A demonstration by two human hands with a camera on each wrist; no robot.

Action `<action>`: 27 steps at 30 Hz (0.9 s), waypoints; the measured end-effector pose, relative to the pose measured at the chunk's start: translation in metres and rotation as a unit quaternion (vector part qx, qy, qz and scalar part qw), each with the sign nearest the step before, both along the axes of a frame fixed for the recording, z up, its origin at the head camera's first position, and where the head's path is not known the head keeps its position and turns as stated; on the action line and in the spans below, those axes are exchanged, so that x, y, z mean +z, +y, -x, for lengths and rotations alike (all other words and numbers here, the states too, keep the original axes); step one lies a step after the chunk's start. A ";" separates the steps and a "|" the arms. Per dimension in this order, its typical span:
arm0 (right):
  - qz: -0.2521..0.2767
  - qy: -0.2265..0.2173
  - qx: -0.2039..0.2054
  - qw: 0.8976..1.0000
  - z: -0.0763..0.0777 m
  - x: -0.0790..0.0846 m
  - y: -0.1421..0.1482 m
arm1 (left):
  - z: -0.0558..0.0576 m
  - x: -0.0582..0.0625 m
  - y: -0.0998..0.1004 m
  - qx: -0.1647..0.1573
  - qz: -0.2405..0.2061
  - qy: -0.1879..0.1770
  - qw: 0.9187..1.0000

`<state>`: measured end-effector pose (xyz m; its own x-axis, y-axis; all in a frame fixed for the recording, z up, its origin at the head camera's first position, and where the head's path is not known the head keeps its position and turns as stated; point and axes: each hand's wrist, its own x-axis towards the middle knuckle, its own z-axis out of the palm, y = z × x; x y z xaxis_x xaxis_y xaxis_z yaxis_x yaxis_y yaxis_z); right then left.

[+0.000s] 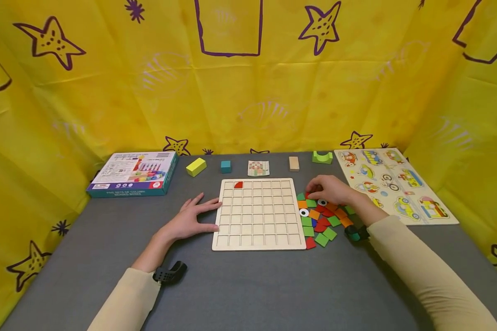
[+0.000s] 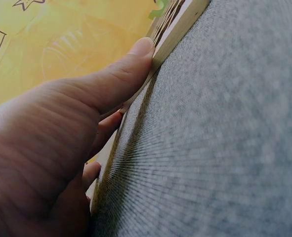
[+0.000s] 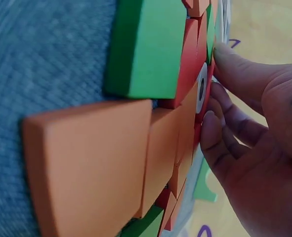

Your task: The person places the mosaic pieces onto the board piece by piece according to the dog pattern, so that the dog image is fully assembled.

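Note:
A square wooden grid board [image 1: 258, 250] lies on the grey table, with a red quarter-round tile [image 1: 239, 185] in a top-row cell. My left hand [image 1: 190, 218] touches the board's left edge, its fingers spread and fairly straight; the left wrist view shows the thumb [image 2: 136, 54] against the wooden rim. At the far side of a pile of coloured tiles, right of the board, is my right hand [image 1: 329, 188]. Its thumb and curled fingers pinch a red tile [image 3: 210, 84]. Green, orange and red tiles and round eye tiles [image 1: 304, 213] make up the pile.
Behind the board stand a yellow block [image 1: 196, 167], a blue cube [image 1: 225, 167], a small picture card [image 1: 258, 168], a plain wooden block [image 1: 294, 164] and a green arched block [image 1: 322, 157]. A boxed set [image 1: 132, 174] lies far left, a vehicle puzzle board [image 1: 391, 184] far right.

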<state>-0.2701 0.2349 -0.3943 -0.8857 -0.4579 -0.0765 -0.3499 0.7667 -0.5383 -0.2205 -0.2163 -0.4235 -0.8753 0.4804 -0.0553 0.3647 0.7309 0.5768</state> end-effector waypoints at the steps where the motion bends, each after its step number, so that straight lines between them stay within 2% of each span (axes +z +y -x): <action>1: -0.001 -0.002 0.000 1.000 0.000 -0.001 0.000 | 0.000 0.000 0.000 0.000 0.001 0.000 1.000; 16: 0.001 -0.013 0.005 1.000 -0.001 0.001 -0.001 | 0.000 0.001 0.001 0.001 -0.007 -0.007 1.000; 21: 0.014 -0.010 0.002 1.000 -0.003 0.002 -0.003 | 0.000 0.000 0.001 -0.007 -0.008 0.001 1.000; 27: 0.033 -0.008 0.032 0.999 -0.011 0.004 -0.011 | 0.000 -0.002 0.000 -0.009 -0.011 0.017 1.000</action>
